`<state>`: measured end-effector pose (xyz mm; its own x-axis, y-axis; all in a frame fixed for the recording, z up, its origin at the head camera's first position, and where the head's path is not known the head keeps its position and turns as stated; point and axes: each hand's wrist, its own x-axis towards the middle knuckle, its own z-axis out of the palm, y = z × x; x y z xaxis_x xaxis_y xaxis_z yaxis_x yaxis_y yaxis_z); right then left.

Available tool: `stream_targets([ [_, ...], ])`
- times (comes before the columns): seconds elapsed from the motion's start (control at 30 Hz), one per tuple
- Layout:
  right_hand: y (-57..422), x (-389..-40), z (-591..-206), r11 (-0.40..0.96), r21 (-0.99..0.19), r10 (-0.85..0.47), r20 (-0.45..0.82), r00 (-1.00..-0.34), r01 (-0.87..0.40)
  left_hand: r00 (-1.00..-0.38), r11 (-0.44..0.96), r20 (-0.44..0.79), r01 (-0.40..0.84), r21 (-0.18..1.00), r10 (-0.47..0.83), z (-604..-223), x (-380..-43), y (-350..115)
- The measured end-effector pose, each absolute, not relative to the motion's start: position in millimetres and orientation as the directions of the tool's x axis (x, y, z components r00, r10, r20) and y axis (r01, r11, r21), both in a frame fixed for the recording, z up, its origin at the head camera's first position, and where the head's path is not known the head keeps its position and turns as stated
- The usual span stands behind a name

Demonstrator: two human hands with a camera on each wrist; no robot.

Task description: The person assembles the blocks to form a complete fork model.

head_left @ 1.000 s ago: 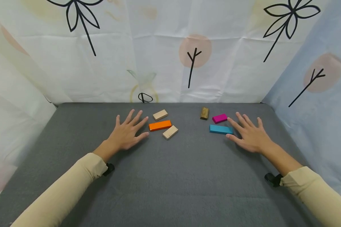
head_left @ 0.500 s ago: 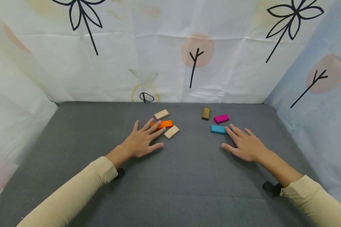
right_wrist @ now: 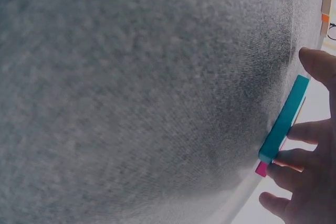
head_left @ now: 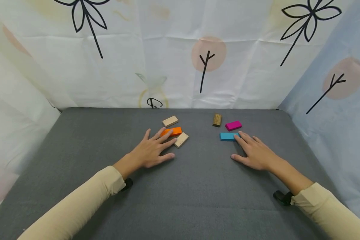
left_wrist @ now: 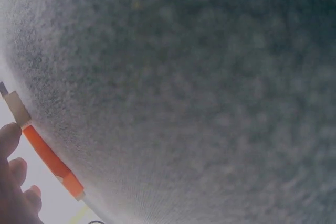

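Note:
My left hand (head_left: 150,151) has its fingers spread over the orange block (head_left: 177,131), hiding its left part. One fingertip overlaps the edge of a pale wooden block (head_left: 181,140). Behind them lies a second pale wooden block (head_left: 170,121). In the left wrist view the orange block (left_wrist: 46,151) shows beside the fingers. On the right, extended fingers of my right hand (head_left: 255,154) touch the right end of a flat blue block (head_left: 226,137), thumb held apart. The right wrist view shows these fingers along the blue block (right_wrist: 286,116).
Beyond the blue block lie a magenta block (head_left: 233,125) and a dark brown wooden block (head_left: 217,120). The grey cloth surface (head_left: 197,196) ends at a printed white curtain (head_left: 174,66) at the back. Curtains also flank both sides.
My left hand has moved right, over the orange block. My right hand has come nearer and slightly left, onto the blue block, which has slid a little left.

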<state>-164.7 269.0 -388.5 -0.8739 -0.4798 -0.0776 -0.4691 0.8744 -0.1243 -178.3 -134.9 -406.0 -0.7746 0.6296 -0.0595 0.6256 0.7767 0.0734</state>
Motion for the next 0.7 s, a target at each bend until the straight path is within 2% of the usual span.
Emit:
stream_targets([
  [0.3, 261, -169, -387, 0.844, -0.157, -0.526, -0.052, -0.849, -0.513, -0.712, 0.710, -0.028, 0.694, 0.115, 0.701, -405, -171, -130],
  [0.7, 250, -174, -384, 0.816, -0.203, -0.564, -0.066, -0.823, -0.542, -0.668, 0.673, -0.108, 0.707, 0.218, 0.736, -402, -163, -121],
])
